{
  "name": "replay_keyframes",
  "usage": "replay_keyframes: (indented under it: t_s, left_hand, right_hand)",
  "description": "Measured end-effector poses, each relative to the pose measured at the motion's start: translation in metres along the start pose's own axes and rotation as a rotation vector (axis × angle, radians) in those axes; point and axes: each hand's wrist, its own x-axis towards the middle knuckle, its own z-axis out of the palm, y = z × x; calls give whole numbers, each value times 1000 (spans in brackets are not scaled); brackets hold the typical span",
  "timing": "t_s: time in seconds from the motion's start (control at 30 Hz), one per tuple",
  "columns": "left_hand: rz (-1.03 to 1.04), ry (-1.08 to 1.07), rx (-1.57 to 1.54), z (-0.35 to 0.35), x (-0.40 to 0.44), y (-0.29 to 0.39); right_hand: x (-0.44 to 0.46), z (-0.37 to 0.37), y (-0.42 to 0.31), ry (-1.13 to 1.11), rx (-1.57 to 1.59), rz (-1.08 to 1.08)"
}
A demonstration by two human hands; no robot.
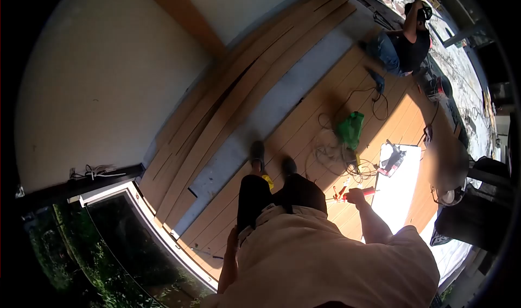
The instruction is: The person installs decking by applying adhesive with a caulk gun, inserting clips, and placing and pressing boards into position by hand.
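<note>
My right hand (355,196) is closed around a red tool (368,191), held out over the sunlit wooden floor. Small red and white items (340,193) show just left of that hand. On the other side, my left hand (232,242) hangs low beside my hip; its fingers are too dark to make out. Past my shoes lie a green bag (351,130) and loose cables (353,169) on the laid planks (304,134). A white sheet (404,183) with a dark and red packet (392,159) is to the right of my right hand.
Loose long boards (239,90) lie along the wall at the left. A bare grey strip (239,139) runs beside the laid planks. Another person (407,42) crouches at the upper right, near a bucket (438,88). A window frame (163,232) borders the lower left.
</note>
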Motion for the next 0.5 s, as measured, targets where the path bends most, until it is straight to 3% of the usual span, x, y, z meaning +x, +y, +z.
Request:
replay_keyframes:
  t_s: [0.03, 0.07, 0.1, 0.17, 0.23, 0.3, 0.37, 0.4, 0.43, 0.5]
  left_hand:
    - [35, 21, -22, -11, 2, -19]
    - [46, 36, -54, -17, 3, -36]
    - [63, 66, -97, -22, 4, -53]
    - [168, 10, -167, -36, 5, -86]
    - [411, 349, 624, 43, -61, -37]
    - [299, 445, 220, 22, -44, -73]
    - [168, 424, 444, 29, -59, -62]
    - [505, 518, 741, 2, -35, -104]
    - [508, 537, 718, 4, -38, -114]
    - [831, 751, 1016, 10, -43, -127]
  right_hand:
    - [2, -1, -12, -37, -239, -108]
    - [18, -3, -8, 39, -1, 28]
    - [26, -8, -18, -61, -24, -118]
    - [30, 7, -79, 12, 195, 107]
    - [54, 17, -118, 4, 172, 187]
    - [135, -5, -81, -106, -525, -310]
    - [111, 15, -148, -150, 112, 52]
    - [108, 27, -167, -179, 84, 44]
    - [105, 35, -181, -114, 38, 35]
    - [108, 43, -195, -47, -15, 22]
